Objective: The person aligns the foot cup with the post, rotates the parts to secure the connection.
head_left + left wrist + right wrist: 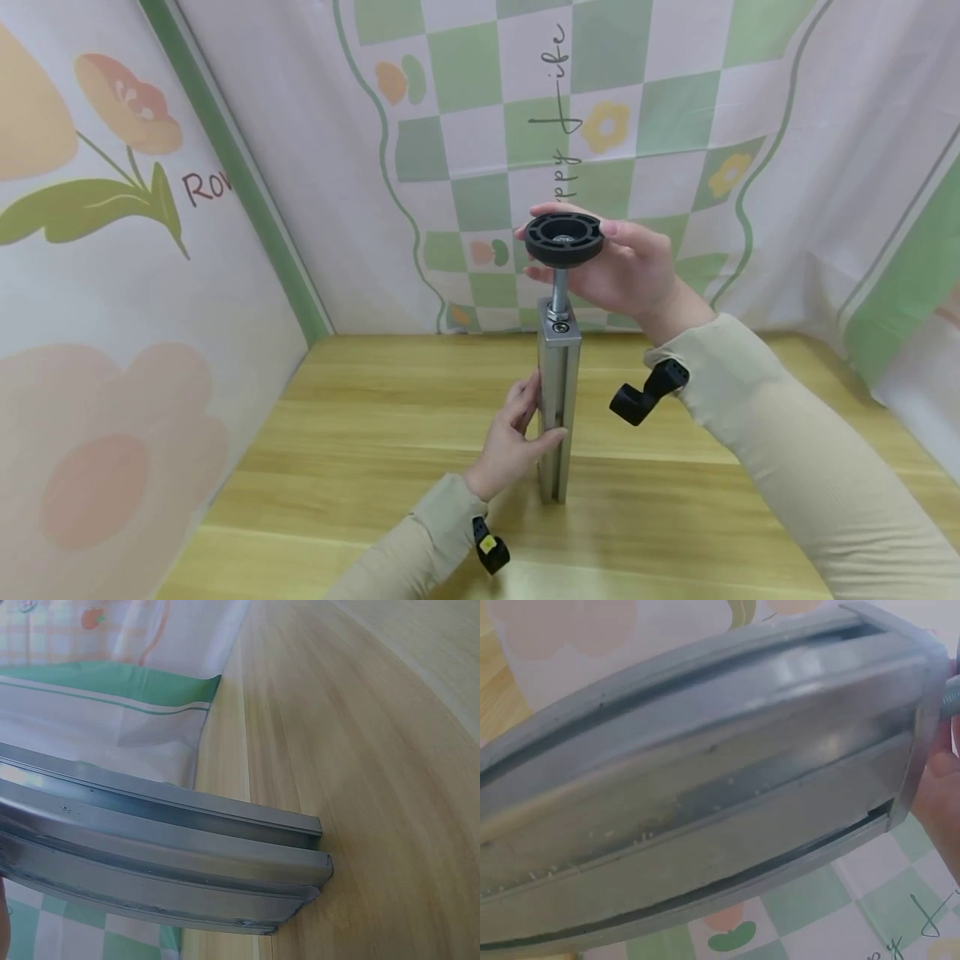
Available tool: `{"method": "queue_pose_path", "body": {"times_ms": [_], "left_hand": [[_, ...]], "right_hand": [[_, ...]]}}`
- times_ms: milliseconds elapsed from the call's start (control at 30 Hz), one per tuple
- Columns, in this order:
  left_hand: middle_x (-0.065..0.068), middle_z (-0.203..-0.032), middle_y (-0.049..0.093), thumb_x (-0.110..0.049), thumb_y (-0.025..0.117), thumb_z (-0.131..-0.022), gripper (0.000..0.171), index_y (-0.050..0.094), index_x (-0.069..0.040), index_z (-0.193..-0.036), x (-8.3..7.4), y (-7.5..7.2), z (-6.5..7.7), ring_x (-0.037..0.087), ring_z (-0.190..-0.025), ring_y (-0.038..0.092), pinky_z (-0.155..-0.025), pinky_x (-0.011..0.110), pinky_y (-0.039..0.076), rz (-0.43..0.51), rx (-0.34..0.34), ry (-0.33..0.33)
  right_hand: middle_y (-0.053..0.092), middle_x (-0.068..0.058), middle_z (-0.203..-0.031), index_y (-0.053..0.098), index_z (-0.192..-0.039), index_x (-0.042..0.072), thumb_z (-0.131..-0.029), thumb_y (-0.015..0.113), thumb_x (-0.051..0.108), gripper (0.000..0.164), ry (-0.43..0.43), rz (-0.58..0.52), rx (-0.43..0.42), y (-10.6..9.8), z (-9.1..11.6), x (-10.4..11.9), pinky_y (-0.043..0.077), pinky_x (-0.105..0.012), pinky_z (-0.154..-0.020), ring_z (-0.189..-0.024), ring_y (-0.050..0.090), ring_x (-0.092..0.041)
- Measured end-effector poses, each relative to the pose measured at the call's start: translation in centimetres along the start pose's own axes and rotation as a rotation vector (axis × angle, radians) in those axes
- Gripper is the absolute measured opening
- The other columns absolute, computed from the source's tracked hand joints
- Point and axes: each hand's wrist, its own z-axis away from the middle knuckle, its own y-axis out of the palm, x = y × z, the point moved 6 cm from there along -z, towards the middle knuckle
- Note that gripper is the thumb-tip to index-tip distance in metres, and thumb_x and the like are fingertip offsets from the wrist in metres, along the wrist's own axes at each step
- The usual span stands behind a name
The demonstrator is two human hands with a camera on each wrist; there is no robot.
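Note:
A slotted aluminium profile (552,392) stands upright on the wooden table, a metal end plate (564,335) on its top. From that plate rises a threaded rod (559,287) with a nut at its base, carrying a black round levelling foot (564,257). My right hand (633,271) holds the foot by its rim, thumb on the near right side and fingers around the far side. Lower down, my left hand (506,450) grips the profile from the left, its thumb across the near face. The profile's bottom end (300,877) meets the table in the left wrist view.
The wooden table (360,417) extends around the profile. Behind it hangs a green-and-white checked curtain (472,150), with a flowered curtain (112,292) along the left. Black wrist mounts (648,392) stick out from both sleeves.

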Motion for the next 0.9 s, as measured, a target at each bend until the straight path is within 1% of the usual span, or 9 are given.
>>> {"method": "queue_pose_path", "body": {"times_ms": [100, 167, 367, 467, 500, 600, 700, 833, 900], "left_hand": [[0.023, -0.13, 0.035, 0.009, 0.062, -0.085, 0.081, 0.016, -0.011, -0.15, 0.0, 0.0, 0.0, 0.006, -0.112, 0.038, -0.112, 0.024, 0.03, 0.007, 0.001, 0.01], [0.023, -0.13, 0.034, 0.009, 0.062, -0.085, 0.08, 0.017, -0.008, -0.149, 0.1, 0.0, 0.0, 0.006, -0.111, 0.037, -0.112, 0.024, 0.03, 0.012, 0.001, 0.006], [0.023, -0.131, 0.034, 0.01, 0.061, -0.085, 0.078, 0.018, -0.004, -0.149, 0.3, 0.0, -0.1, 0.005, -0.111, 0.038, -0.112, 0.024, 0.029, 0.032, -0.004, -0.014], [0.023, -0.131, 0.034, 0.011, 0.061, -0.084, 0.079, 0.018, -0.004, -0.148, 0.2, 0.0, -0.1, 0.006, -0.11, 0.038, -0.112, 0.025, 0.03, 0.034, -0.004, -0.007], [0.023, -0.13, 0.034, 0.012, 0.061, -0.084, 0.079, 0.017, -0.004, -0.148, 0.1, 0.0, -0.1, 0.006, -0.11, 0.039, -0.113, 0.026, 0.03, 0.034, -0.004, -0.003], [0.023, -0.129, 0.035, 0.012, 0.062, -0.084, 0.081, 0.017, -0.007, -0.149, 0.1, 0.0, -0.1, 0.005, -0.109, 0.039, -0.113, 0.031, 0.029, 0.03, -0.002, 0.01], [0.023, -0.129, 0.035, 0.012, 0.062, -0.083, 0.083, 0.017, -0.01, -0.149, 0.0, 0.0, -0.1, 0.005, -0.108, 0.039, -0.113, 0.031, 0.03, 0.022, 0.0, 0.025], [0.025, -0.131, 0.034, 0.012, 0.062, -0.083, 0.083, 0.016, -0.009, -0.149, -0.1, 0.1, 0.0, 0.005, -0.109, 0.039, -0.111, 0.025, 0.032, 0.023, 0.001, 0.049], [0.026, -0.132, 0.033, 0.013, 0.061, -0.083, 0.083, 0.016, -0.007, -0.149, -0.1, 0.1, 0.0, 0.004, -0.11, 0.038, -0.11, 0.022, 0.032, 0.027, 0.002, 0.058]], "right_hand": [[0.05, -0.015, -0.13, 0.042, -0.134, 0.0, -0.093, 0.043, 0.017, 0.044, -0.012, 0.075, -0.034, 0.0, 0.2, 0.2, 0.036, -0.038, -0.105, -0.118, 0.047, -0.021], [0.05, -0.014, -0.128, 0.044, -0.132, 0.002, -0.093, 0.047, 0.018, 0.043, -0.018, 0.14, -0.093, -0.1, 0.4, 0.4, 0.039, -0.035, -0.103, -0.116, 0.049, -0.02], [0.049, -0.013, -0.122, 0.053, -0.122, 0.007, -0.089, 0.063, 0.02, 0.037, -0.045, 0.309, -0.326, -0.4, 1.0, 1.0, 0.046, -0.028, -0.097, -0.111, 0.053, -0.02], [0.051, -0.012, -0.118, 0.055, -0.116, 0.008, -0.086, 0.068, 0.016, 0.033, -0.065, 0.368, -0.44, -0.2, 1.2, 1.2, 0.048, -0.026, -0.096, -0.109, 0.054, -0.019], [0.051, -0.011, -0.117, 0.054, -0.114, 0.008, -0.086, 0.066, 0.013, 0.031, -0.072, 0.397, -0.479, -0.1, 1.3, 1.3, 0.048, -0.025, -0.096, -0.108, 0.055, -0.018], [0.055, -0.007, -0.111, 0.055, -0.109, 0.011, -0.086, 0.061, 0.003, 0.025, -0.091, 0.509, -0.613, 0.4, 1.6, 1.5, 0.05, -0.021, -0.091, -0.102, 0.057, -0.014], [0.059, -0.003, -0.104, 0.053, -0.104, 0.015, -0.084, 0.058, -0.004, 0.028, -0.081, 0.659, -0.747, 1.1, 1.8, 1.8, 0.051, -0.018, -0.085, -0.094, 0.06, -0.011], [0.06, -0.001, -0.099, 0.05, -0.102, 0.015, -0.082, 0.064, -0.004, 0.031, -0.046, 0.837, -0.88, 2.0, 2.0, 2.0, 0.051, -0.016, -0.077, -0.086, 0.061, -0.01], [0.061, -0.001, -0.099, 0.049, -0.101, 0.014, -0.081, 0.069, -0.003, 0.033, -0.041, 0.915, -0.931, 2.3, 2.1, 2.0, 0.05, -0.016, -0.077, -0.087, 0.061, -0.011]]}}
